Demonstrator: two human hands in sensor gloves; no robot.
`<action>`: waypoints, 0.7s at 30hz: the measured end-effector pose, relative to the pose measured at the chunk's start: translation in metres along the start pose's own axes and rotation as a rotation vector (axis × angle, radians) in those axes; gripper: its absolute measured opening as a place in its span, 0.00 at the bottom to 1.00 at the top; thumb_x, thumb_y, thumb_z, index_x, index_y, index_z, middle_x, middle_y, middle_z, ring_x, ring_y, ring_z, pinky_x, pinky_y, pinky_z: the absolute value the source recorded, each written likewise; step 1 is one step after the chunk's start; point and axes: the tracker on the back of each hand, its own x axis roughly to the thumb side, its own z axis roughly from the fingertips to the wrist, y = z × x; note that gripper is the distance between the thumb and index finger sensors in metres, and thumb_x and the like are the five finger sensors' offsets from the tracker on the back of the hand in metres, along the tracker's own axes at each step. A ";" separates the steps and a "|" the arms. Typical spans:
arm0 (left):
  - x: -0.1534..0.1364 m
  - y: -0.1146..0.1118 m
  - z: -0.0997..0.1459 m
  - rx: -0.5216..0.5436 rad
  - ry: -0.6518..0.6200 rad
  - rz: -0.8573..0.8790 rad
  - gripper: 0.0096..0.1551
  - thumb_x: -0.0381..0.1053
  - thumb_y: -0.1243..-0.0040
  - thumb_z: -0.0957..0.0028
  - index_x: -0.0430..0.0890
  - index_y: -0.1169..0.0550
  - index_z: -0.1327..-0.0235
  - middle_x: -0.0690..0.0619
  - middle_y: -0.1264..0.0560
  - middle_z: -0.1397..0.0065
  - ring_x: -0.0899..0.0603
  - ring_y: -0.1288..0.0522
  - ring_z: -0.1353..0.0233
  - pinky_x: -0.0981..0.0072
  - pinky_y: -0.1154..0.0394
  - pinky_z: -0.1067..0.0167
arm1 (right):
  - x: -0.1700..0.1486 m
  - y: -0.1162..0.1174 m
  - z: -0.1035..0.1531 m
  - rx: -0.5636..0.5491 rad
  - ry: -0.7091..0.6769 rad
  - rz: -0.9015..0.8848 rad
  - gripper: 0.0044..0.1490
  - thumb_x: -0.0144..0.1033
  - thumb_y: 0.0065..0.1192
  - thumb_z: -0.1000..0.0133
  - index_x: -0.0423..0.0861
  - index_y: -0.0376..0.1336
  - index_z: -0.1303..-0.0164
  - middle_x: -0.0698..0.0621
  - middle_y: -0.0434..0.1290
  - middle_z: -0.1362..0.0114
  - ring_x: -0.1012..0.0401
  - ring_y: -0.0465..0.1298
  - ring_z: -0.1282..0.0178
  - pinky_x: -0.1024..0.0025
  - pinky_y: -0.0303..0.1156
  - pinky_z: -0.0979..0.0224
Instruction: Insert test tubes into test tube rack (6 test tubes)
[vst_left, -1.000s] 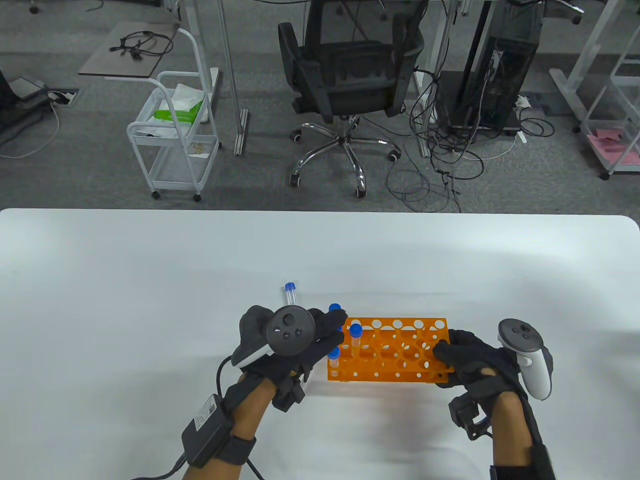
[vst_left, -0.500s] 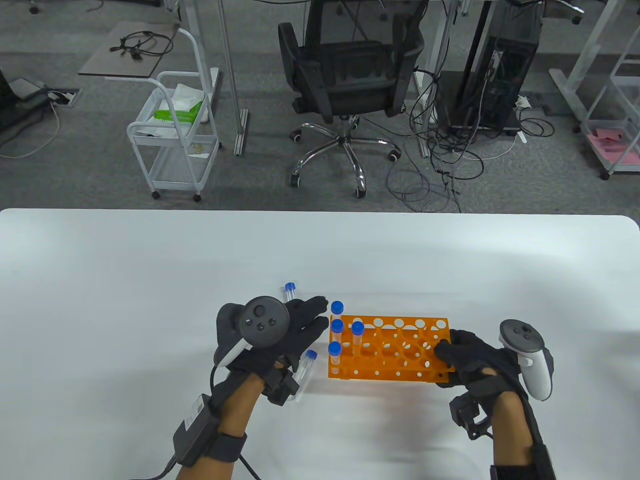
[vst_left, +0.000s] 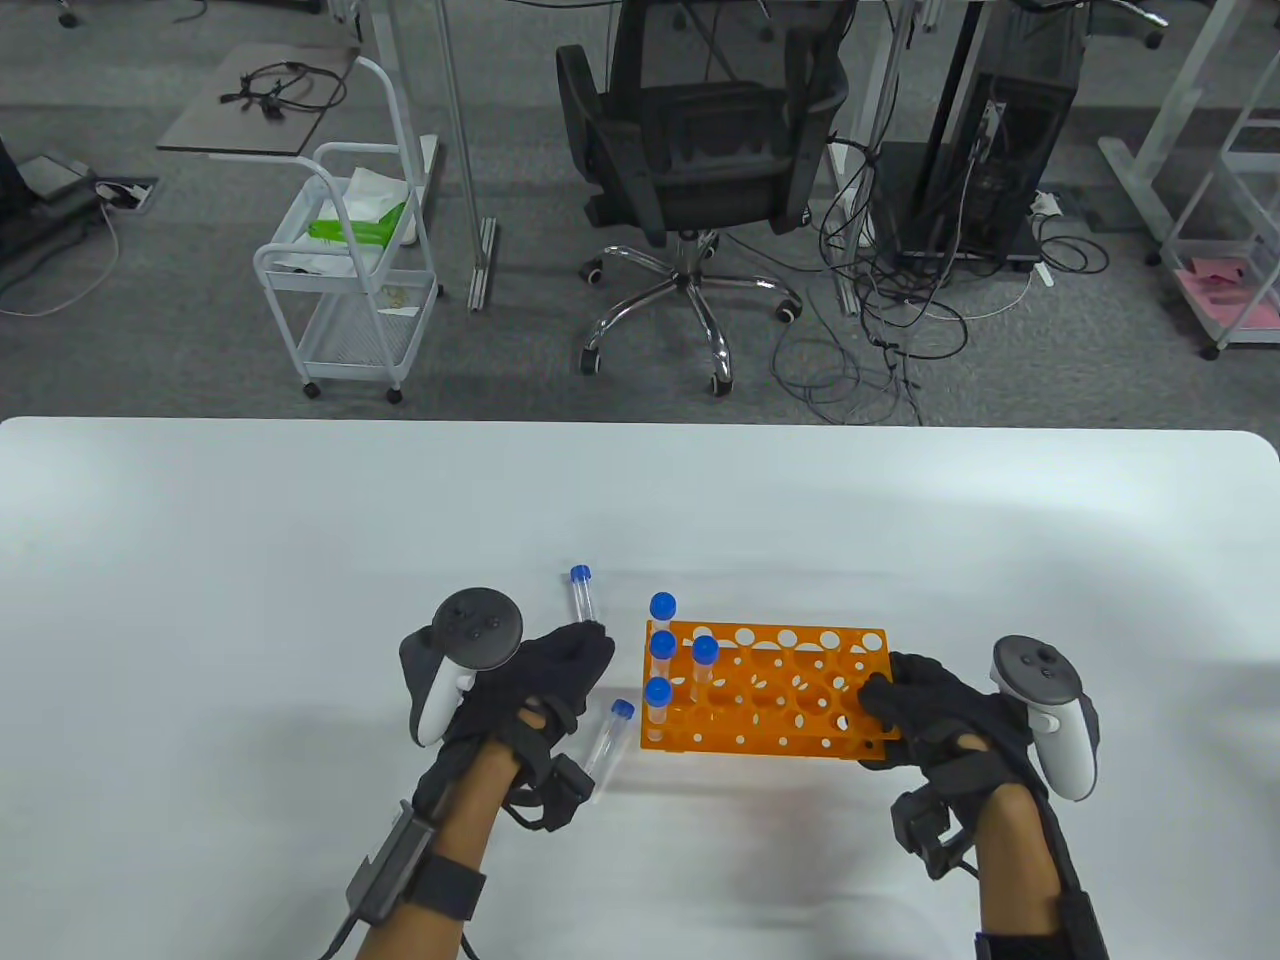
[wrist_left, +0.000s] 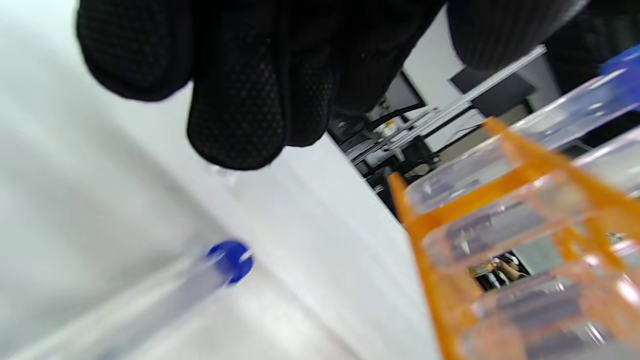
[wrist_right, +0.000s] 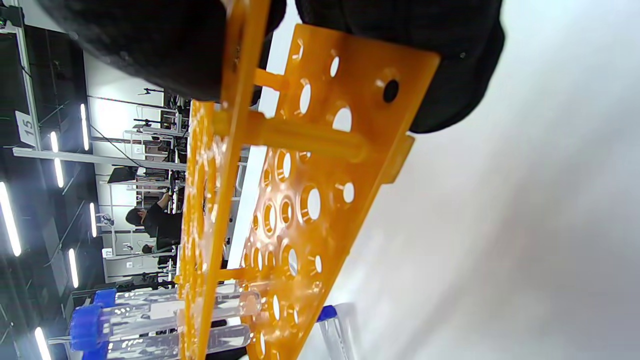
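Observation:
An orange rack (vst_left: 790, 700) stands on the white table (vst_left: 300, 560), with several blue-capped tubes (vst_left: 661, 648) upright in its left end. Two loose tubes lie to its left: a far one (vst_left: 582, 598) and a near one (vst_left: 608, 738). My left hand (vst_left: 588, 640) lies between them, its fingertips (wrist_left: 235, 125) touching the far tube's near end, and nothing shows in its grasp. In the left wrist view the near tube (wrist_left: 200, 280) lies below the fingers, with the rack (wrist_left: 500, 210) to the right. My right hand (vst_left: 885, 705) grips the rack's right end (wrist_right: 310, 200).
Beyond the table's far edge are an office chair (vst_left: 690, 150), a white wire cart (vst_left: 350, 290) and loose cables on the floor. Bare table surface stretches to the left, to the right and behind the rack.
My left hand has drawn back from the rack's left end to the left, uncovering the near loose tube, and now reaches the far tube. The rack has shifted slightly left with my right hand.

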 end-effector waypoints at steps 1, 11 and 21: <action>-0.004 -0.001 0.002 -0.015 0.009 0.022 0.36 0.66 0.48 0.52 0.49 0.21 0.36 0.42 0.18 0.35 0.43 0.14 0.49 0.47 0.21 0.52 | 0.001 0.001 0.000 0.000 -0.003 0.000 0.38 0.50 0.67 0.46 0.44 0.54 0.34 0.39 0.49 0.17 0.40 0.74 0.29 0.48 0.80 0.36; -0.041 -0.028 0.023 -0.199 0.115 0.487 0.37 0.62 0.51 0.49 0.47 0.33 0.28 0.41 0.25 0.29 0.43 0.16 0.42 0.50 0.19 0.49 | 0.009 0.017 0.000 0.040 -0.024 0.024 0.38 0.50 0.66 0.46 0.44 0.53 0.34 0.39 0.49 0.17 0.40 0.75 0.29 0.48 0.80 0.36; -0.063 -0.052 0.010 -0.391 0.041 0.850 0.37 0.63 0.60 0.47 0.47 0.35 0.27 0.41 0.25 0.28 0.43 0.16 0.40 0.51 0.19 0.47 | 0.018 0.037 0.002 0.065 -0.047 0.045 0.38 0.50 0.66 0.46 0.44 0.53 0.34 0.39 0.48 0.17 0.40 0.75 0.30 0.49 0.80 0.36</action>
